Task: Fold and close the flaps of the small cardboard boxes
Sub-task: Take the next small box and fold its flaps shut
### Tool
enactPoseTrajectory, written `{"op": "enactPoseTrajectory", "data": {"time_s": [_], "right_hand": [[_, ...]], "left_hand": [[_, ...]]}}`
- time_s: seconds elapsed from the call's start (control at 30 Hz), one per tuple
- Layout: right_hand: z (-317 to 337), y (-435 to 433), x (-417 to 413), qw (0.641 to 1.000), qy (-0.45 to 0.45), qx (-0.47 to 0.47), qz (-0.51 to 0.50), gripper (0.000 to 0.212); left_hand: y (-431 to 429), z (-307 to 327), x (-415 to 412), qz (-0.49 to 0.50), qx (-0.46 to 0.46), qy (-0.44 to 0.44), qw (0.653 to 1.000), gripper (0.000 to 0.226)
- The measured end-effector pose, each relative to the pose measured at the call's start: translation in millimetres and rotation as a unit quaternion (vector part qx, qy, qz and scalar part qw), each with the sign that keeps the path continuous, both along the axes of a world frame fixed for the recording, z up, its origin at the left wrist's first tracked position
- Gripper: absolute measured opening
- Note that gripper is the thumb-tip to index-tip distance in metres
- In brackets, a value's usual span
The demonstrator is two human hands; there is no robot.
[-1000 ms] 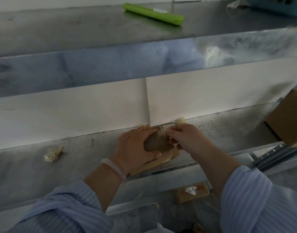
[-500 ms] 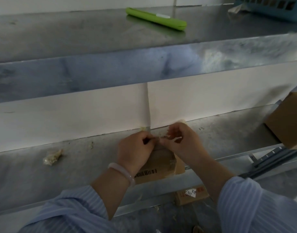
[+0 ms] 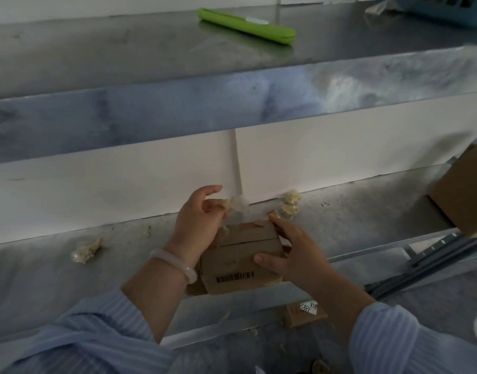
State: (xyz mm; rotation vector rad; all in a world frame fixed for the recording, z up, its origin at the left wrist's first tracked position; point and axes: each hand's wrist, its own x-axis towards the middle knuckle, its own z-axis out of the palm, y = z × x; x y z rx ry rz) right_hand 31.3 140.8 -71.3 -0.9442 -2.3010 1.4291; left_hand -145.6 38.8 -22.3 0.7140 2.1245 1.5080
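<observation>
A small brown cardboard box (image 3: 240,255) with a barcode on its near face sits at the front edge of the lower metal shelf (image 3: 353,211). Its top flaps lie folded down with a seam across the middle. My right hand (image 3: 288,251) grips the box's right side, thumb on the front face and fingers along the far corner. My left hand (image 3: 198,220) is just above the box's left end and pinches a crumpled strip of clear tape (image 3: 236,205) that stretches down to the box top.
Crumpled tape wads lie on the shelf at the left (image 3: 86,251) and behind the box (image 3: 290,203). A bigger cardboard box (image 3: 464,190) stands at the right. A green case (image 3: 245,22) and blue basket (image 3: 442,6) are on the upper shelf. Another small box (image 3: 303,314) lies below.
Both hands were pinching at the box's top together. Now my left hand has pulled a strip of tape up off the box, and my right hand has shifted to grip the box's right side.
</observation>
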Motion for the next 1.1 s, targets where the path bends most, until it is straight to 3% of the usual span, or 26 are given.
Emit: {"op": "enactPoseTrajectory", "data": {"time_s": [0.1, 0.17, 0.2, 0.37, 0.47, 0.53, 0.6, 0.7, 0.8, 0.9, 1.03, 1.1], "right_hand": [[1.1, 0.3, -0.7, 1.000, -0.015, 0.023, 0.002, 0.101], [1.8, 0.2, -0.8, 0.999, -0.018, 0.034, 0.004, 0.100], [3.3, 0.0, -1.0, 0.999, -0.021, 0.039, 0.007, 0.099], [9.4, -0.9, -1.7, 0.997, -0.041, 0.061, 0.020, 0.097], [11.1, -1.6, -1.3, 0.996, -0.048, 0.071, 0.029, 0.097], [11.5, -1.4, -1.5, 0.994, -0.057, 0.085, 0.031, 0.098], [12.0, -1.7, -0.5, 0.989, -0.069, 0.127, 0.039, 0.097], [13.0, -6.0, -2.1, 0.957, -0.042, 0.270, 0.101, 0.082], [5.6, -13.6, -11.0, 0.908, -0.022, 0.381, 0.175, 0.073], [-3.3, -15.2, -16.1, 0.902, -0.036, 0.392, 0.177, 0.070], [-6.9, -11.4, -14.7, 0.908, -0.031, 0.381, 0.172, 0.069], [-7.0, -11.5, -15.4, 0.910, -0.031, 0.376, 0.170, 0.069]], "left_hand": [[-24.3, -9.2, -10.5, -0.058, 0.001, 0.200, 0.978, 0.033], [-41.1, -17.4, -18.2, -0.130, -0.038, 0.354, 0.925, 0.031], [-47.8, -19.1, -19.4, -0.173, -0.066, 0.391, 0.901, 0.032], [-63.5, -17.0, -17.9, -0.259, -0.134, 0.404, 0.867, 0.043], [-68.8, -10.2, -16.0, -0.309, -0.193, 0.408, 0.837, 0.065], [-69.9, -7.7, -11.3, -0.294, -0.176, 0.359, 0.868, 0.068], [-67.1, -9.9, -7.0, -0.252, -0.153, 0.337, 0.894, 0.048], [-61.2, -13.6, -2.0, -0.196, -0.153, 0.339, 0.907, 0.029], [-56.7, -8.8, 3.5, -0.186, -0.164, 0.364, 0.898, 0.016], [-54.1, -8.8, 2.9, -0.153, -0.155, 0.354, 0.909, 0.002], [-64.1, -17.5, -11.5, 0.032, -0.093, 0.167, 0.981, 0.016], [-74.4, -20.9, -15.4, 0.071, -0.072, 0.195, 0.975, 0.020]]}}
